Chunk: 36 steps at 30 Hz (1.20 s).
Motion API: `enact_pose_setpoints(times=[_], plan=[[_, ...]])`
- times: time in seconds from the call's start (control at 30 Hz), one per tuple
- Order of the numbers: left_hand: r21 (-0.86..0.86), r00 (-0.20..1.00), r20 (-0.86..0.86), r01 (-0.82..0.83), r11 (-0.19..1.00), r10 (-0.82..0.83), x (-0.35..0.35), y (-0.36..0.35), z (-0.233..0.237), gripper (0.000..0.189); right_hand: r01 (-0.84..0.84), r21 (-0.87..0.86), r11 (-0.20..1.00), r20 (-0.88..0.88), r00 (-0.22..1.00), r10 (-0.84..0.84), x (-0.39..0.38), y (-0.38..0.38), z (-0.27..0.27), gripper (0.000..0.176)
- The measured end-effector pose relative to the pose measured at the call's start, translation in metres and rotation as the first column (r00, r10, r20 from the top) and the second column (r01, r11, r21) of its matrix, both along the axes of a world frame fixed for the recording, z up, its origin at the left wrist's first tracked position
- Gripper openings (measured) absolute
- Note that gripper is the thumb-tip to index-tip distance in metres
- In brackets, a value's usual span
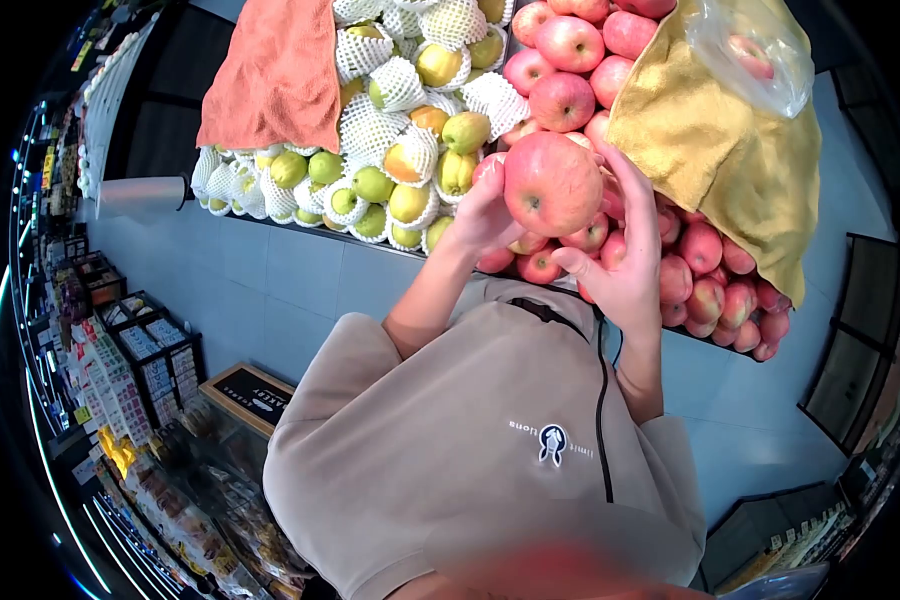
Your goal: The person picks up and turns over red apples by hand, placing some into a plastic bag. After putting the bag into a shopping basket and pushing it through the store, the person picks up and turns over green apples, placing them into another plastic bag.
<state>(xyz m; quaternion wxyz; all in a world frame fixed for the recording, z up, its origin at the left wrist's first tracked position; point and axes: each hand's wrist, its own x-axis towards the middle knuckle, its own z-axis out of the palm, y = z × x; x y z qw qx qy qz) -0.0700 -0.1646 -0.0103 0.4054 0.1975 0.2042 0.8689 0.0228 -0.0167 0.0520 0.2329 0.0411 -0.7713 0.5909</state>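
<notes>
A large pinkish-red apple (552,185) is held up over the fruit display, its blossom end turned up toward me. My left hand (478,218) is closed on its left side, with some of the fingers hidden behind the fruit. On the other side my right hand (632,235) is cupped, thumb and fingers spread, with the fingertips right at the apple's upper right edge. Beneath both hands lies a heap of red apples (705,248). Left of them are yellow-green pears (407,203), many in white foam nets.
A yellow cloth (715,130) covers part of the apples, with a clear plastic bag (770,70) holding an apple on it. An orange cloth (275,80) lies over the pears. Packaged goods stand on shelves (160,350) at left, near a bakery sign (253,394).
</notes>
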Motion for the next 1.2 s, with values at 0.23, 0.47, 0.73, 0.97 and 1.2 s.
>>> enact_pose_setpoints(times=[0.23,0.47,0.73,0.97,1.2], plan=[[0.05,0.987,0.159,0.011,0.999,-0.018,0.024,0.016,-0.005,0.072,0.163,0.343,0.925,-0.12,0.984,-0.129,-0.007,0.001,0.001,0.089],[-0.157,0.998,-0.06,-0.001,0.988,-0.008,0.017,0.022,0.011,0.078,0.185,0.485,0.854,-0.148,0.981,-0.128,-0.005,0.019,0.011,0.081],[-0.186,0.905,-0.393,-0.248,0.951,0.159,0.014,0.027,0.003,0.086,0.179,0.405,0.897,-0.128,0.982,-0.139,-0.002,0.01,0.002,0.082],[-0.193,0.959,0.05,-0.265,0.945,0.28,0.014,0.023,0.012,0.09,0.214,0.28,0.936,-0.044,0.977,-0.21,0.001,0.001,-0.008,0.08],[0.518,0.655,0.709,-0.231,0.823,-0.262,-0.032,-0.004,-0.006,0.057,0.132,0.234,0.963,0.095,0.983,-0.158,0.011,0.008,-0.021,0.059]])
